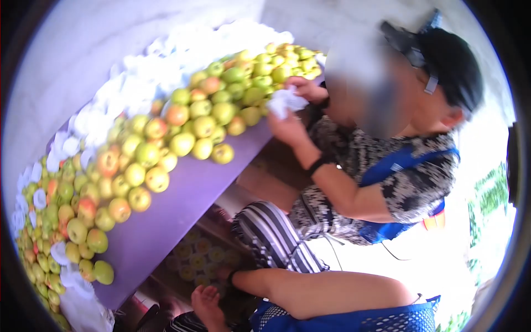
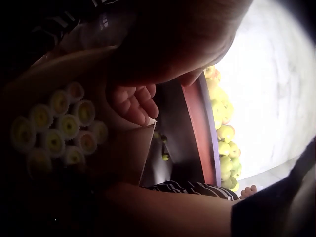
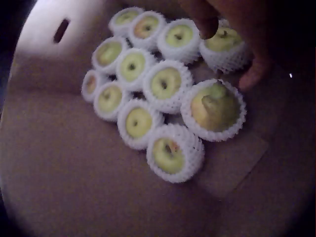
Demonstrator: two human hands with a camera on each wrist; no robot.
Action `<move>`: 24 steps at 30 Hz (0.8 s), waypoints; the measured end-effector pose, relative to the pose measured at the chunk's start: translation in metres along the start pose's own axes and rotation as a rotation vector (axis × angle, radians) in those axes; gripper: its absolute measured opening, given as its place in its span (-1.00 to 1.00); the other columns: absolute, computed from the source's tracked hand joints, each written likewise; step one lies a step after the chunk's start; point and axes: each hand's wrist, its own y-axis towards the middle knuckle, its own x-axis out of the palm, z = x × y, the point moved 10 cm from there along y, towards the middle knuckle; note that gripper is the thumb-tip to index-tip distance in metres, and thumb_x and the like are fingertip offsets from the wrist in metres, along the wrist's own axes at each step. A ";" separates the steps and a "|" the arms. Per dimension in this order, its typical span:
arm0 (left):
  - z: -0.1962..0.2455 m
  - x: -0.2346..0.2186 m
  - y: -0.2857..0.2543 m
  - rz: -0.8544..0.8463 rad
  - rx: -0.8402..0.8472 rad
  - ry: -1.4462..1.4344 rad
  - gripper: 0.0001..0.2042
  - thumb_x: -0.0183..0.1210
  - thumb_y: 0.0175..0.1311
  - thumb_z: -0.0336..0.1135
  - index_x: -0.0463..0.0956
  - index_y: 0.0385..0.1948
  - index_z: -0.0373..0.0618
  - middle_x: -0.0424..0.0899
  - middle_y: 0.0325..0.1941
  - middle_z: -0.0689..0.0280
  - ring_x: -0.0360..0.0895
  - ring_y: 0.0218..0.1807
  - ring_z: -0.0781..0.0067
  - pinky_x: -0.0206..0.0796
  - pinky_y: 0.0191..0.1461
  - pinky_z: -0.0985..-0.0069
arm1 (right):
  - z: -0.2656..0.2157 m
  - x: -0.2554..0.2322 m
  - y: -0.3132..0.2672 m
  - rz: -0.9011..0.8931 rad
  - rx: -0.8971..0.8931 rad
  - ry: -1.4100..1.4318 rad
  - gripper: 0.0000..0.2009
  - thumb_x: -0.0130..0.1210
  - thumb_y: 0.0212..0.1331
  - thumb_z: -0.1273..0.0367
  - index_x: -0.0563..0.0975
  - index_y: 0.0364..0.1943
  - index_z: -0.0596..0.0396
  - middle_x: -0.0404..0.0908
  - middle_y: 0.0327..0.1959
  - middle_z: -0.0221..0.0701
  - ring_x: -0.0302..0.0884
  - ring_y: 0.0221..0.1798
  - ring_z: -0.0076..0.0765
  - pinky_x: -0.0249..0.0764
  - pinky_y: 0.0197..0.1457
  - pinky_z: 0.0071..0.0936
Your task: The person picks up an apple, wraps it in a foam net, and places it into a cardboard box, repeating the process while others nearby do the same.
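In the upper right of the right-wrist view, the right hand (image 3: 247,34) is clamped on a foam-netted apple (image 3: 223,43), its fingertips on 2 sides of the net. That apple sits at the right end of the top row in a cardboard carton (image 3: 64,128), where 12 netted apples show in 3 slanting rows. The left hand (image 1: 207,304), at the bottom of the head view, holds nothing; its fingers are loosely bent and apart from the fruit.

Loose green and reddish apples (image 1: 202,126) spread across a purple tabletop (image 1: 185,205), with white foam nets (image 1: 94,130) heaped at upper left. At right, a second person (image 1: 409,205) in a patterned shirt handles 1 white net (image 1: 286,103) with 2 hands.
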 end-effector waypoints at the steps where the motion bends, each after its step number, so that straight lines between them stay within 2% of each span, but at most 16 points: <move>1: -0.005 -0.003 0.003 -0.038 0.001 0.011 -0.75 -0.09 0.22 -0.15 0.34 -0.23 -0.11 0.51 -0.41 0.26 0.49 -0.38 0.37 0.35 -0.32 0.50 | -0.012 -0.008 0.002 -0.054 -0.031 0.092 -0.67 -0.11 0.00 0.27 0.52 -0.19 0.13 0.51 -0.15 -0.14 0.45 -0.07 -0.09 0.31 0.02 -0.18; 2: -0.011 -0.015 0.010 -0.012 0.014 -0.032 -0.77 -0.09 0.22 -0.13 0.35 -0.32 -0.09 0.49 -0.46 0.29 0.46 -0.42 0.40 0.33 -0.35 0.48 | -0.018 -0.001 0.012 0.051 -0.102 0.192 -0.68 -0.12 0.02 0.30 0.50 -0.17 0.14 0.48 -0.12 -0.13 0.44 -0.05 -0.10 0.30 0.05 -0.25; 3: -0.014 -0.025 0.015 0.015 0.033 -0.076 -0.77 -0.09 0.21 -0.11 0.37 -0.41 -0.07 0.47 -0.52 0.32 0.44 -0.46 0.43 0.32 -0.37 0.46 | -0.032 -0.023 -0.003 0.052 -0.191 0.346 -0.67 -0.16 0.07 0.30 0.47 -0.12 0.15 0.47 -0.10 -0.12 0.42 -0.03 -0.13 0.27 0.08 -0.29; 4: -0.015 -0.030 0.017 -0.007 0.043 -0.073 -0.77 -0.09 0.21 -0.11 0.37 -0.41 -0.07 0.47 -0.52 0.32 0.44 -0.46 0.43 0.32 -0.37 0.46 | -0.053 -0.054 -0.026 0.048 -0.286 0.493 -0.66 -0.20 0.11 0.31 0.43 -0.07 0.16 0.45 -0.08 -0.12 0.41 -0.02 -0.15 0.24 0.11 -0.34; 5: -0.020 -0.023 0.018 -0.141 -0.007 -0.143 -0.76 -0.11 0.21 -0.09 0.39 -0.45 -0.03 0.47 -0.52 0.33 0.43 -0.46 0.46 0.30 -0.38 0.50 | -0.077 -0.071 -0.049 0.028 -0.495 0.378 -0.66 -0.24 0.16 0.29 0.43 -0.07 0.14 0.47 -0.12 -0.12 0.42 -0.05 -0.21 0.24 0.11 -0.33; 6: -0.026 -0.017 0.017 -0.269 -0.064 -0.211 -0.75 -0.13 0.22 -0.07 0.41 -0.49 0.01 0.48 -0.52 0.34 0.43 -0.46 0.49 0.28 -0.39 0.54 | -0.089 -0.077 -0.066 0.073 -0.570 0.584 -0.68 -0.24 0.17 0.29 0.44 -0.12 0.15 0.49 -0.20 -0.12 0.44 -0.13 -0.21 0.29 0.03 -0.31; 7: -0.034 -0.023 0.023 -0.281 -0.062 -0.209 -0.75 -0.13 0.22 -0.07 0.41 -0.49 0.01 0.48 -0.52 0.34 0.43 -0.46 0.49 0.28 -0.39 0.54 | -0.101 -0.079 -0.083 0.116 -0.644 0.794 -0.69 -0.25 0.18 0.29 0.46 -0.17 0.17 0.51 -0.27 -0.11 0.47 -0.21 -0.20 0.33 -0.05 -0.28; 8: -0.045 -0.030 0.038 -0.275 -0.034 -0.194 -0.74 -0.13 0.22 -0.07 0.41 -0.48 -0.01 0.47 -0.53 0.35 0.42 -0.47 0.49 0.29 -0.39 0.54 | -0.124 -0.084 -0.101 -0.201 -0.455 0.755 -0.72 -0.23 0.16 0.29 0.45 -0.27 0.20 0.52 -0.43 -0.11 0.48 -0.36 -0.12 0.35 -0.26 -0.22; 9: -0.054 -0.035 0.049 -0.269 -0.007 -0.180 -0.73 -0.13 0.23 -0.07 0.41 -0.48 -0.02 0.46 -0.54 0.36 0.41 -0.47 0.48 0.31 -0.38 0.53 | -0.140 -0.084 -0.112 0.132 -0.741 0.487 -0.72 -0.24 0.17 0.27 0.45 -0.31 0.20 0.51 -0.56 -0.11 0.44 -0.52 -0.11 0.31 -0.41 -0.19; 11: -0.058 -0.037 0.066 -0.290 0.065 -0.074 -0.73 -0.14 0.23 -0.07 0.42 -0.48 -0.03 0.46 -0.54 0.36 0.41 -0.47 0.48 0.31 -0.38 0.53 | -0.131 -0.092 -0.124 0.082 -0.709 0.585 -0.71 -0.23 0.18 0.25 0.44 -0.27 0.17 0.50 -0.49 -0.15 0.43 -0.45 -0.14 0.30 -0.35 -0.21; 18: -0.057 -0.055 0.090 -0.294 0.531 0.673 -0.71 -0.14 0.24 -0.08 0.43 -0.47 -0.06 0.46 -0.54 0.36 0.42 -0.45 0.47 0.32 -0.37 0.52 | -0.114 -0.093 -0.166 -0.397 -0.446 1.300 -0.58 -0.22 0.18 0.07 0.34 0.02 -0.01 0.41 0.00 -0.38 0.32 0.02 -0.40 0.21 0.13 -0.37; 19: -0.054 -0.054 0.090 -0.291 0.597 0.779 -0.71 -0.14 0.24 -0.08 0.43 -0.47 -0.06 0.46 -0.54 0.36 0.42 -0.45 0.47 0.32 -0.36 0.52 | -0.115 -0.094 -0.167 -0.397 -0.453 1.298 -0.58 -0.22 0.18 0.07 0.34 0.02 -0.01 0.41 0.00 -0.38 0.32 0.02 -0.40 0.21 0.13 -0.37; 21: -0.052 -0.053 0.090 -0.274 0.726 0.993 -0.71 -0.14 0.24 -0.08 0.43 -0.47 -0.07 0.46 -0.53 0.37 0.42 -0.44 0.47 0.32 -0.36 0.52 | -0.109 -0.085 -0.160 -0.462 -0.284 1.474 -0.56 -0.23 0.19 0.03 0.35 0.00 0.00 0.41 -0.01 -0.40 0.31 0.02 -0.42 0.22 0.11 -0.41; 22: -0.024 -0.008 0.037 -0.267 0.729 0.998 -0.71 -0.14 0.24 -0.08 0.43 -0.47 -0.07 0.46 -0.53 0.37 0.42 -0.44 0.47 0.32 -0.36 0.52 | -0.107 -0.078 -0.156 -0.498 -0.194 1.561 -0.55 -0.23 0.19 0.01 0.35 0.00 0.01 0.40 -0.01 -0.40 0.31 0.02 -0.44 0.23 0.10 -0.43; 23: -0.019 0.008 0.014 -0.239 0.384 0.537 -0.71 -0.14 0.24 -0.09 0.43 -0.48 -0.07 0.46 -0.53 0.36 0.42 -0.43 0.48 0.32 -0.36 0.54 | -0.104 -0.070 -0.151 -0.533 -0.102 1.642 -0.54 -0.24 0.19 -0.01 0.35 -0.01 0.01 0.40 -0.02 -0.41 0.30 0.01 -0.45 0.24 0.09 -0.45; 24: -0.035 0.013 0.003 -0.203 0.042 0.073 -0.71 -0.15 0.24 -0.11 0.43 -0.49 -0.08 0.46 -0.53 0.36 0.42 -0.42 0.49 0.32 -0.36 0.55 | -0.101 -0.065 -0.150 -0.566 -0.006 1.720 -0.53 -0.24 0.19 -0.03 0.35 -0.02 0.02 0.40 -0.02 -0.42 0.29 0.01 -0.46 0.24 0.08 -0.47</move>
